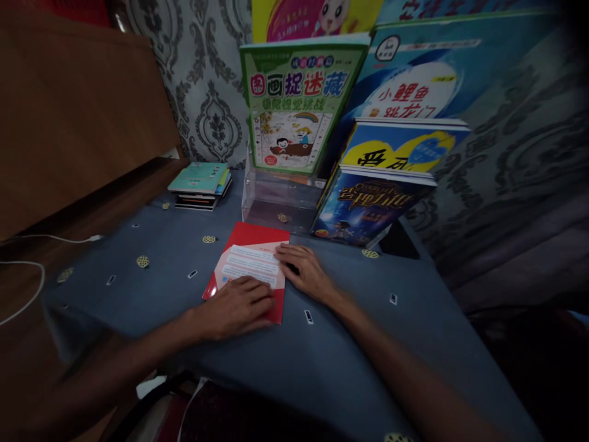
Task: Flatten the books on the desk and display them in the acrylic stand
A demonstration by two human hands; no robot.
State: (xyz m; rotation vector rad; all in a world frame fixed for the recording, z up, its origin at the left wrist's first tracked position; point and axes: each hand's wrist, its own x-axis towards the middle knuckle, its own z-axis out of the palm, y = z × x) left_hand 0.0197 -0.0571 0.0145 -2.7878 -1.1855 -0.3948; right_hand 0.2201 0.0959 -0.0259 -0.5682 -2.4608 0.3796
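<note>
A thin red and white book [251,261] lies on the blue tablecloth, with rows of small print on the side facing up. Across its lower part rests my left hand [237,308], palm down with the fingers loosely stretched. My right hand [306,270] touches the book's right side, fingertips on the printed face and fingers extended. Neither hand is closed around anything. Behind the book, a clear acrylic stand [264,196] holds an upright green picture book [294,104].
Right of the stand, a dark blue book [368,205] stands before a blue and yellow book [400,144] and taller ones. A small book stack [200,181] sits at the back left. A white cable [59,238] runs along the left by a brown wooden panel [83,116].
</note>
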